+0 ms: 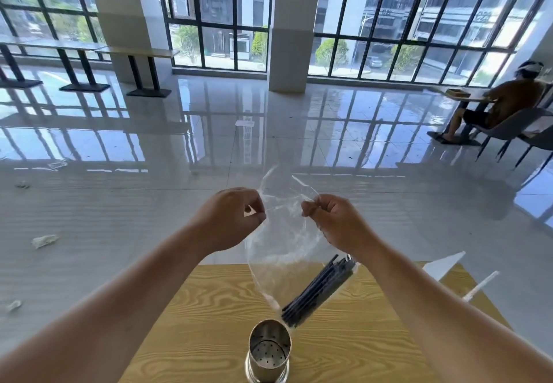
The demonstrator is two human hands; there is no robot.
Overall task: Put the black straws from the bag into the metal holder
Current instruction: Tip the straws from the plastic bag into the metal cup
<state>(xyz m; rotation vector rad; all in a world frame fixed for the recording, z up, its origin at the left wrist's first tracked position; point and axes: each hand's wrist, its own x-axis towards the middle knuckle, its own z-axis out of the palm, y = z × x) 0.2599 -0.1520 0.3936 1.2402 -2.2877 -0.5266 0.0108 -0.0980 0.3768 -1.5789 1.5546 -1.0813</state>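
A clear plastic bag [281, 242] hangs in the air above the table, held up at its top. My left hand [232, 218] pinches the left side of the bag's mouth and my right hand [335, 221] pinches the right side. A bundle of black straws [317, 291] lies slanted in the bag's bottom, below my right wrist. The metal holder [269, 351], a shiny cylinder with a perforated floor, stands upright and empty on the wooden table [209, 322], just below the bag's lower corner.
Two white wrapped straws or paper strips [481, 285] lie at the table's right edge. Scraps of paper [44, 240] litter the glossy floor at the left. A person sits at a table [505, 104] far right, by the windows.
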